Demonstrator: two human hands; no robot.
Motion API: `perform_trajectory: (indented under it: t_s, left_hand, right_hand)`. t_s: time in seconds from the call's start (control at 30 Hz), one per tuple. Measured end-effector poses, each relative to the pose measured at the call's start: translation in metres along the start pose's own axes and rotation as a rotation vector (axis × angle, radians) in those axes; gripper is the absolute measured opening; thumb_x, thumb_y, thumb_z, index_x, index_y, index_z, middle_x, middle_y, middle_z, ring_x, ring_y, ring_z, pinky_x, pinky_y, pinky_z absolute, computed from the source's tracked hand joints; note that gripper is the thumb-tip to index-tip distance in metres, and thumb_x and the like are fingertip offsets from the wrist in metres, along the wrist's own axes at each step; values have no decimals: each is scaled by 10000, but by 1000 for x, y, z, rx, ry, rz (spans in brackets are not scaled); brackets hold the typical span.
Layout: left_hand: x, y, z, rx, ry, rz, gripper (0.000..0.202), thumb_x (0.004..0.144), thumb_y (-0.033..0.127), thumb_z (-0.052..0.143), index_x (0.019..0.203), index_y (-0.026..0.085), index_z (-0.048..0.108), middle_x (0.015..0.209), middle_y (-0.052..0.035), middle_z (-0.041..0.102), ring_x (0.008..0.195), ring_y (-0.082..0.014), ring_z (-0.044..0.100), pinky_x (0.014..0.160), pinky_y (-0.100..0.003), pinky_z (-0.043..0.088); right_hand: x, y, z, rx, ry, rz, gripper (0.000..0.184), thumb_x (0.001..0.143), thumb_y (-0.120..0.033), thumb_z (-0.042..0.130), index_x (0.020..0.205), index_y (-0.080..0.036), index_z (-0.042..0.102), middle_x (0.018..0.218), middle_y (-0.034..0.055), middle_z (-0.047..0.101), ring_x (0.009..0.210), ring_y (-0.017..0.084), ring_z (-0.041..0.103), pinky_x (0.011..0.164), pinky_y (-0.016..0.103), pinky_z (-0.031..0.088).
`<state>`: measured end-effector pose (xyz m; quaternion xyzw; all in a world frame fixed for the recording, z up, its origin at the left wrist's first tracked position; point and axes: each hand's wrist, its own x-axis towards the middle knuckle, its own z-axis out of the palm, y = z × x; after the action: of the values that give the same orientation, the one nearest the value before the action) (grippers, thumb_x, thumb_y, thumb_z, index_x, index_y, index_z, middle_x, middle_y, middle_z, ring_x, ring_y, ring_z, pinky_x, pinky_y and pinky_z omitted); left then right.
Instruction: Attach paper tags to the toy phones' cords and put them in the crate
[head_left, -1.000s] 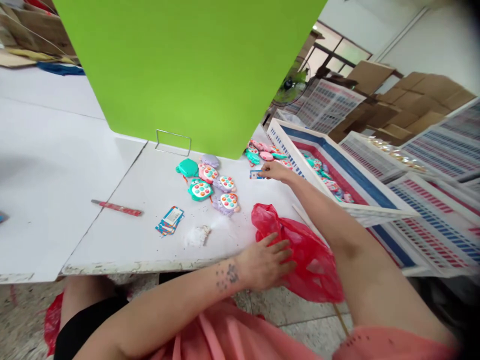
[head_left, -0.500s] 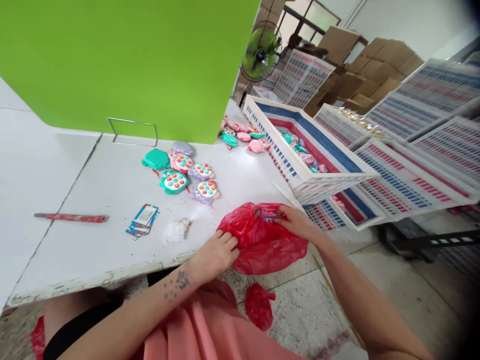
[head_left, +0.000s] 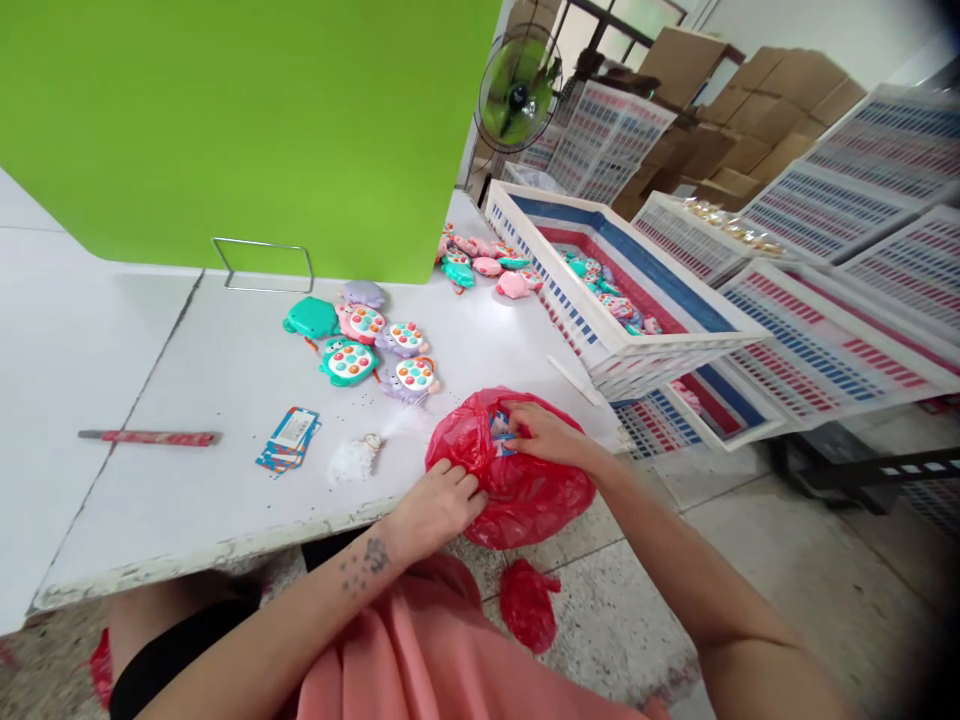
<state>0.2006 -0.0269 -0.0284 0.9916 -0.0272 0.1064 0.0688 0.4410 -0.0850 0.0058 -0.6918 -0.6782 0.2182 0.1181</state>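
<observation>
A crumpled red plastic bag [head_left: 525, 510] sits at the front edge of the table with its mouth open. My left hand [head_left: 444, 503] is closed on the near left part of its rim. Within the mouth, my right hand [head_left: 551, 437] has its fingers curled against blue-and-white printed cards [head_left: 501, 432]; the fingertips are partly hidden. Left of the bag lie a bundle of thin white strings [head_left: 352, 460] and a small fan of loose cards [head_left: 291, 436]. Behind them rests a group of turtle-shaped button toys [head_left: 349, 362] in green, pink and purple.
A green panel [head_left: 247, 130] stands across the back. More toys [head_left: 487, 266] lie beside a white crate [head_left: 622, 350] at right. A red-wrapped blade-like tool [head_left: 157, 438] is at left, a white stick [head_left: 574, 381] near the crate. Another red bag [head_left: 528, 605] lies on the floor.
My right hand has moved left and slightly up inside the bag, and the blue-and-white cards there show more. The bag has shifted a little left. My left hand keeps its hold.
</observation>
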Motion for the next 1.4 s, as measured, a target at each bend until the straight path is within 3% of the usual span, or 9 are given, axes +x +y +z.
perform_trajectory:
  t_s: [0.17,0.37,0.57,0.77,0.87,1.0,1.17,1.3,1.4]
  left_hand:
    - [-7,1,-5,-127,-21,-141,225,878,176,473,1078,191,576,905,-64,583,846,-216,522,744,-363,382]
    - [-7,-3,-21,-626,11,-384,717,699,635,593,1240,176,493,1116,-130,572,1042,-312,511,898,-459,390]
    - [3,-6,-26,-871,164,-584,708,802,550,530,1366,178,319,1226,-148,514,1102,-276,516,914,-416,420]
    - [11,-2,-11,-690,110,-540,315,929,343,398,876,157,648,850,-70,637,809,-182,598,768,-294,445]
    - [5,-3,-5,-658,130,-531,277,930,311,412,886,164,642,846,-58,663,838,-184,596,801,-294,421]
    - [-10,-9,-1,-622,112,-416,255,922,308,431,948,190,656,952,-56,674,933,-201,580,899,-344,377]
    - [-26,-2,-8,-444,-68,-178,219,876,332,512,911,208,689,970,-86,648,982,-250,543,895,-411,379]
    - [-26,22,-22,-274,-48,-27,162,850,262,548,821,218,700,1375,-89,418,1169,-313,408,955,-501,313]
    - [-23,37,-25,-176,14,51,204,882,209,484,846,216,685,1457,-48,313,1163,-301,408,957,-510,312]
  right_hand:
    - [2,-14,7,-54,90,-71,143,689,-185,690,732,-173,554,864,54,621,883,223,551,808,361,416]
    - [-12,-20,10,262,243,39,148,759,-215,614,869,-188,519,833,8,590,763,157,560,694,282,444]
    - [-25,-42,5,428,262,-11,233,770,-220,622,972,-204,508,880,14,601,814,158,593,734,292,478]
    - [-35,-62,16,352,191,-54,265,789,-211,607,1033,-194,504,925,42,603,833,164,591,759,312,482]
    - [-56,-58,18,153,104,65,403,729,-297,687,1070,-184,506,967,66,604,877,209,583,783,358,476]
    - [-93,-47,23,-185,-143,-4,452,668,-321,736,1071,-198,571,1134,86,567,1097,285,489,921,429,415]
    - [-116,-44,26,-402,43,-13,290,805,-40,465,1023,-168,607,1111,98,611,1103,239,519,961,422,406]
    - [-119,-64,16,-268,167,-123,306,819,-15,381,895,-184,625,1078,84,652,1034,202,582,971,418,410]
    - [-122,-85,6,-119,228,-197,341,833,-41,351,924,-230,620,1096,47,656,1040,180,590,980,400,410]
